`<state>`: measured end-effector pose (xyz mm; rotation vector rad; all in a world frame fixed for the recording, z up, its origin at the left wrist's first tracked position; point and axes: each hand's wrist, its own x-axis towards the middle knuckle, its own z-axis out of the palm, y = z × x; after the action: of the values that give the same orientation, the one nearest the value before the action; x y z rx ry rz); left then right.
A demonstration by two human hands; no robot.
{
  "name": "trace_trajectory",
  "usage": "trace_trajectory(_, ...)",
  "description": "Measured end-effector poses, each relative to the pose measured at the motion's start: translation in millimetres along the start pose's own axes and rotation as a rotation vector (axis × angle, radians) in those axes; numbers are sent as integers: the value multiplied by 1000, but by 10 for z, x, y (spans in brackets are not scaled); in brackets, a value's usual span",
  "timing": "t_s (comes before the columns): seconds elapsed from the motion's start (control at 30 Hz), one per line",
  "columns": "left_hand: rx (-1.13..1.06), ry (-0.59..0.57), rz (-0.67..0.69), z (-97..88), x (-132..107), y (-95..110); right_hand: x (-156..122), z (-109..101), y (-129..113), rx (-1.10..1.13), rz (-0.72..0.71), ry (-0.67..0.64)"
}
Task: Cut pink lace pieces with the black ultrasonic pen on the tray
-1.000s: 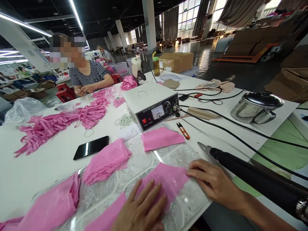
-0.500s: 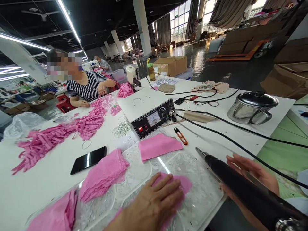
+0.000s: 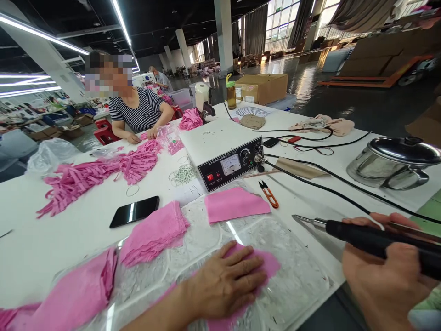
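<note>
My left hand lies flat, fingers stretched out, on a pink fabric piece over a clear plastic mat. My right hand is wrapped round a black ultrasonic handpiece, its pointed metal tip to the left, above the table beside the mat. Beyond my left hand lies a flat pink fabric panel. To its left are a stack of pink fabric pieces and a folded pink pile. Part of the piece beneath my left hand is hidden.
A black-fronted control box stands mid-table, with a cable running right. Orange thread snips, a phone, and a lidded steel pot lie around. A co-worker sits at far left behind pink strips.
My right hand, open beside the handpiece before, has closed round it. The handpiece lies more level. My left hand stays flat on the fabric while the view has shifted.
</note>
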<state>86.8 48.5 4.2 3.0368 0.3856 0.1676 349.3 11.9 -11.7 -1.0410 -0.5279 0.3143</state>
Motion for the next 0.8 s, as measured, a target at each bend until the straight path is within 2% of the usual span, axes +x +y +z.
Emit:
trace_trajectory(0.07,-16,3,1,27,-9,1,52,2,-62,71,59,-24)
trace_trajectory(0.23,-18,54,-8,111,-27,-2,-71,-144,-152,61,189,-239)
trace_trajectory(0.37,-24,63,-9,120,-29,-1,-169,-185,-146,46,217,-254)
trace_trajectory(0.47,-35,46,-9,121,-36,0,-158,-174,-132,56,187,-293)
trace_trajectory(0.6,-32,89,-22,156,-50,2,-145,-161,-137,52,136,-310)
trace_trajectory(0.8,-32,100,-19,194,-59,4,-174,-145,-184,-4,172,-334)
